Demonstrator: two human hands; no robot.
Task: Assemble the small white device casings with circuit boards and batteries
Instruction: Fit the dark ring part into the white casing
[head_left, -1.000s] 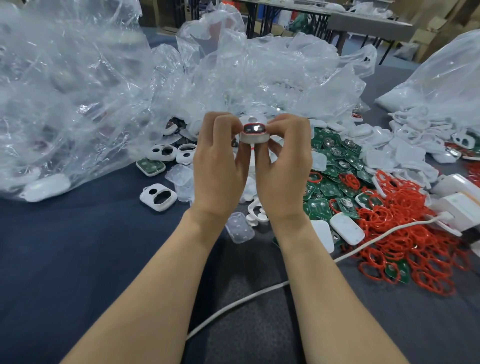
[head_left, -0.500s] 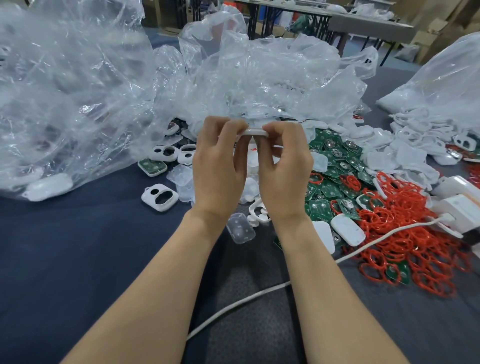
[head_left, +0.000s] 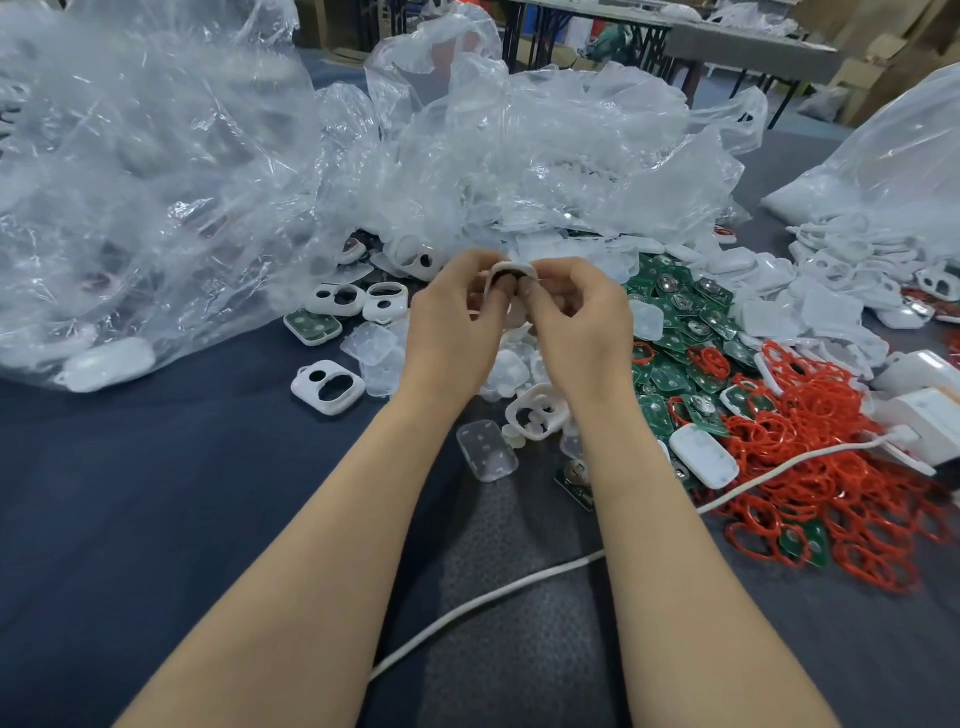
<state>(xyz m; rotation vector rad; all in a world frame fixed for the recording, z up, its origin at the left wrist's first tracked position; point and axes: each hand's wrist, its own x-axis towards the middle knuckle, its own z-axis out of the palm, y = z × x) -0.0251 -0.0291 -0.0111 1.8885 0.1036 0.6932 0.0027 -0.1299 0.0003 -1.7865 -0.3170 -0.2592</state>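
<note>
Up above the bench (head_left: 156, 493), roughly mid-frame, sits the white casing (head_left: 511, 268), pinched from both sides. Left hand (head_left: 457, 322) has its fingers curled around the left end and right hand (head_left: 576, 322) has its fingertips clamped on the right end, so both are gripping it. Its long axis runs more or less side to side between the hands, with the rounded rim on top and a dark opening facing the camera. Any print on the parts is too small to read.

Right of the casing and lower down there's a heap of green circuit boards (head_left: 691, 332), and further right a tangle of red rings (head_left: 831, 441) that runs up to a white charger box (head_left: 930, 415). Behind and left of the casing are crumpled clear plastic bags (head_left: 156, 182). Below-left of it a loose two-hole shell (head_left: 327, 387) lies flat, and right under it a clear cover (head_left: 485, 449).

Open room is mostly the bare dark cloth near-left of the casing. A white cable (head_left: 493, 592) crosses nearer than the casing, under the forearms.
</note>
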